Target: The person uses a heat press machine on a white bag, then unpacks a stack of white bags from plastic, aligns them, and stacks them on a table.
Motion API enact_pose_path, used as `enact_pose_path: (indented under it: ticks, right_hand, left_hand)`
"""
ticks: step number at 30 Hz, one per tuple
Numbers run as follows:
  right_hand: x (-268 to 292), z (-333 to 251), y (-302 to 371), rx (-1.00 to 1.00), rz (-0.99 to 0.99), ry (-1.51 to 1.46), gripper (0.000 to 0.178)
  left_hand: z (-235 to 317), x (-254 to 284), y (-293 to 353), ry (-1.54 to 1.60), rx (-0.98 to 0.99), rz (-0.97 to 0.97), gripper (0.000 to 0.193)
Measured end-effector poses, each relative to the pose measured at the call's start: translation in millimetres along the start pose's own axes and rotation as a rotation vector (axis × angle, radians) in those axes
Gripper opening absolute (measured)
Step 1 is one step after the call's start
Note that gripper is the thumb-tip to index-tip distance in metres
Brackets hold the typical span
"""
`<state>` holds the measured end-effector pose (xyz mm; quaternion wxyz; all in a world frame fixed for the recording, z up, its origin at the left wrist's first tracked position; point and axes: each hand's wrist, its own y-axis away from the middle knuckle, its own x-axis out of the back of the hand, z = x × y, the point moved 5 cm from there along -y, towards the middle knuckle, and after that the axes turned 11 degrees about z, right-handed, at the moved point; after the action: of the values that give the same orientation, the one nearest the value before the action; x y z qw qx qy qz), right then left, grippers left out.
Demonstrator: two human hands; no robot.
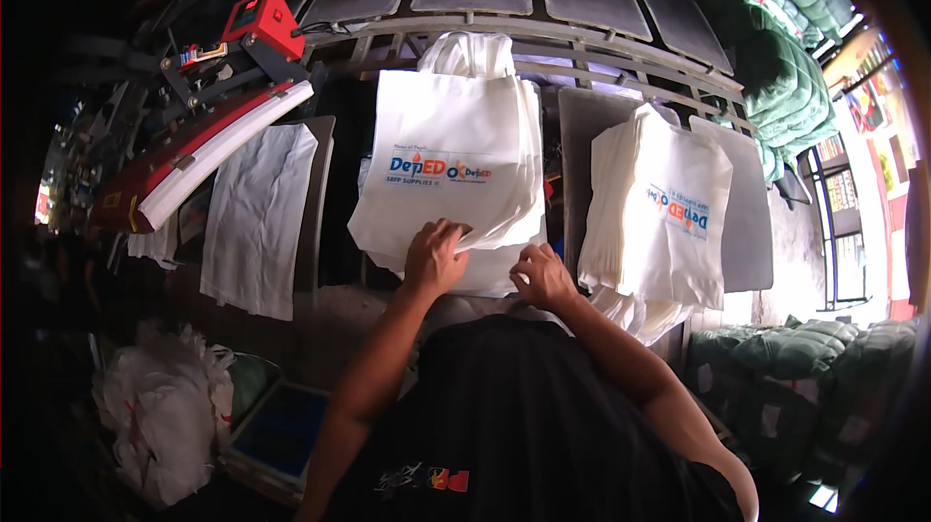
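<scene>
And the left hand pinches the bag's lower edge, bag creasing; right hand curled nearby, grip unclear!

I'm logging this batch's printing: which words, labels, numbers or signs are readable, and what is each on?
I won't copy wording, only place it.
Middle white tote bag: readable blue-and-orange print.
Right-hand tote stack: similar print, upside down.
Black shirt: small print, partly unclear.
Red heat-press control box: lit display, too small to read.
Elsewhere: too small or blurred.
</scene>
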<state>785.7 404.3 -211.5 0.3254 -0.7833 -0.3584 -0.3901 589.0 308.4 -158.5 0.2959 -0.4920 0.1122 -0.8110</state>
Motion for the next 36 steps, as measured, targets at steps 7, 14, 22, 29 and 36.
enact_pose_path:
  ticks: [7, 14, 22, 29, 36]
  right_hand:
    - [30, -18, -43, -0.251, 0.075, -0.345, 0.016]
    - [26, -22, -18, 0.106, 0.074, -0.214, 0.046]
    - [-3, 10, -13, 0.008, -0.166, -0.076, 0.015]
    - [21, 4, -44, -0.110, 0.193, -0.292, 0.007]
    - [68, -31, -26, 0.000, 0.484, -0.018, 0.019]
  left_hand:
    - [17, 13, -8, 0.002, -0.040, 0.089, 0.031]
    - [-4, -4, 5, -0.004, 0.028, 0.056, 0.027]
    - [-2, -1, 1, 0.000, 0.001, 0.001, 0.025]
    - [5, 3, -2, 0.060, -0.034, -0.022, 0.031]
    - [-5, -7, 6, 0.021, -0.014, 0.058, 0.028]
